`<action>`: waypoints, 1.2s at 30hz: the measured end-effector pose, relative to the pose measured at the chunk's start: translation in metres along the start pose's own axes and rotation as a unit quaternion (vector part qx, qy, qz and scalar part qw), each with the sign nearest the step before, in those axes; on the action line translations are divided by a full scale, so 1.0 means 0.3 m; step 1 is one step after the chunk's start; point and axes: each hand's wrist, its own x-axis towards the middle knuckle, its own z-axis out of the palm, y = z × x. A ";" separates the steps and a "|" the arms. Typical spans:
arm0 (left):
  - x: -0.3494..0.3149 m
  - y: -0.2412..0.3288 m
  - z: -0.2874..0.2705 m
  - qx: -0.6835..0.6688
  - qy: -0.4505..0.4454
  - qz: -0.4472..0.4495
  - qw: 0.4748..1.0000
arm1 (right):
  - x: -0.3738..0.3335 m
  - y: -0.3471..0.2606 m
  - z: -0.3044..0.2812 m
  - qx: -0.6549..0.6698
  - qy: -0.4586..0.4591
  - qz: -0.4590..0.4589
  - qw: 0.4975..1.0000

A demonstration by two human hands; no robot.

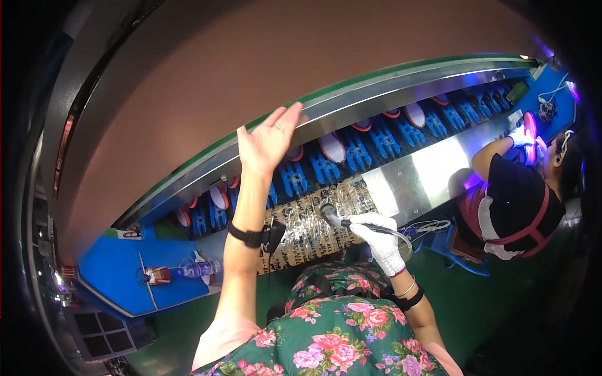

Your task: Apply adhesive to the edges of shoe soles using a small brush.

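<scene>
My bare left hand (268, 143) is raised with its fingers spread, in front of the metal rail and above the rack conveyor, and holds nothing. In a white glove, my right hand (381, 241) is closed round the dark handle of a brush (332, 217) that has a thin tube at its rear end. The brush head lies over a dark round spot in the ledge covered with tape and brown printed paper (301, 232). Beyond the ledge, a white shoe sole with a red rim (333, 148) rests on the blue racks (357, 153), among several others.
A brown hood with a metal rail (351, 103) overhangs the conveyor. To the right, a co-worker (520, 200) in white gloves holds a shoe part (530, 128) under purple light. On the left blue table (119, 276) lie a purple bottle (197, 269) and a stick (148, 282).
</scene>
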 end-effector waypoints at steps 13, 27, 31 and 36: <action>0.503 0.048 0.134 0.971 -0.001 0.117 0.210 | -0.021 -0.036 -0.045 0.015 -0.008 -0.013 1.000; 0.589 -0.195 0.058 0.880 -0.089 0.130 0.449 | -0.087 -0.046 -0.212 0.047 0.105 0.014 0.993; 0.455 -0.062 0.034 0.692 0.001 0.104 0.715 | -0.099 -0.051 -0.222 0.039 0.091 0.007 0.995; 0.091 -0.002 -0.021 0.646 0.006 0.126 0.753 | -0.099 -0.086 -0.219 0.009 0.080 0.023 0.997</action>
